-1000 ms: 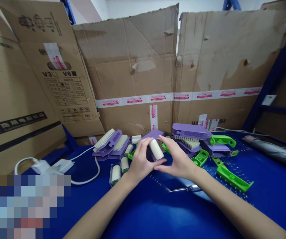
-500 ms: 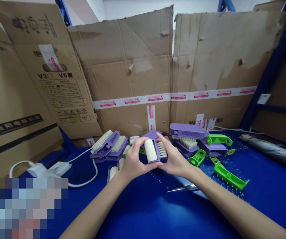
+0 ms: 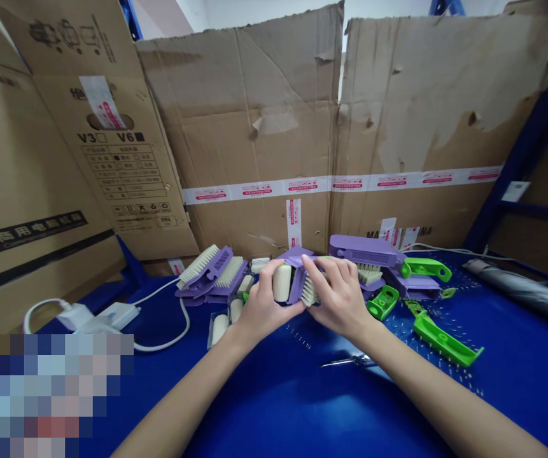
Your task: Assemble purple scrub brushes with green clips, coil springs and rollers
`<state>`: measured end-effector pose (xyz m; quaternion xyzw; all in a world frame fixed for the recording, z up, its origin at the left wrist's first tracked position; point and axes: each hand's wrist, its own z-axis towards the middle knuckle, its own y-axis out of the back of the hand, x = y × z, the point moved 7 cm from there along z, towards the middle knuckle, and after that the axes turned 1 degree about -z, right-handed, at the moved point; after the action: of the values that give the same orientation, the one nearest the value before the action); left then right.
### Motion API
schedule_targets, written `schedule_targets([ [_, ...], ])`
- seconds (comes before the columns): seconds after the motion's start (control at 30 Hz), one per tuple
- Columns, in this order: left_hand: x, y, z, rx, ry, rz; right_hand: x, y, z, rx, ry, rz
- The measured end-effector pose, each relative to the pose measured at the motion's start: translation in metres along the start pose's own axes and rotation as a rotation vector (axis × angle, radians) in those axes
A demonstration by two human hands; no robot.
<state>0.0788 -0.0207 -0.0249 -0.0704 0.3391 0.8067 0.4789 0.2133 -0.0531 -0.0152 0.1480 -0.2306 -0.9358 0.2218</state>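
Note:
Both hands grip one purple brush head above the blue table. Pale bristles show on its right side, and a ribbed cream roller faces me at its left end. My left hand is wrapped round the roller end, thumb below. My right hand closes on the bristle side, with its fingers over the top. Behind the hands, parts of other purple pieces are hidden. Just left of my left hand stand small clear boxes with cream rollers.
Purple brushes lie at left, more purple brush bodies at right. Green handles and scattered screws are on the right, a screwdriver-like tool in front. White adapters and cable lie left; cardboard walls the back.
The brush head has turned in my hands, showing more of its bristled side and less of the roller. My right fingers have moved over its top. The view has shifted slightly.

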Motion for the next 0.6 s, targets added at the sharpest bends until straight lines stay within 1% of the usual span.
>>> schedule_targets([
  [0.07, 0.002, 0.003, 0.003, -0.008, 0.019, -0.067, -0.003, 0.002, 0.001, -0.029, 0.03, 0.02],
  [0.13, 0.003, 0.006, 0.005, -0.008, 0.042, -0.086, -0.006, 0.003, 0.001, -0.038, 0.046, 0.027],
  [0.27, 0.002, 0.007, 0.008, 0.019, 0.015, 0.014, -0.01, -0.002, -0.002, -0.001, 0.057, -0.002],
  [0.33, 0.0, 0.008, 0.008, 0.027, -0.051, 0.121, -0.009, -0.003, -0.003, -0.003, 0.072, -0.016],
  [0.47, -0.005, 0.009, 0.008, 0.044, -0.273, 0.389, -0.005, -0.001, -0.003, -0.029, 0.116, -0.061],
  [0.53, -0.006, 0.011, 0.009, 0.041, -0.357, 0.504, -0.005, -0.002, -0.003, -0.008, 0.13, -0.084],
  [0.6, -0.008, 0.014, 0.01, 0.039, -0.429, 0.574, -0.005, -0.003, -0.002, 0.015, 0.135, -0.097],
])
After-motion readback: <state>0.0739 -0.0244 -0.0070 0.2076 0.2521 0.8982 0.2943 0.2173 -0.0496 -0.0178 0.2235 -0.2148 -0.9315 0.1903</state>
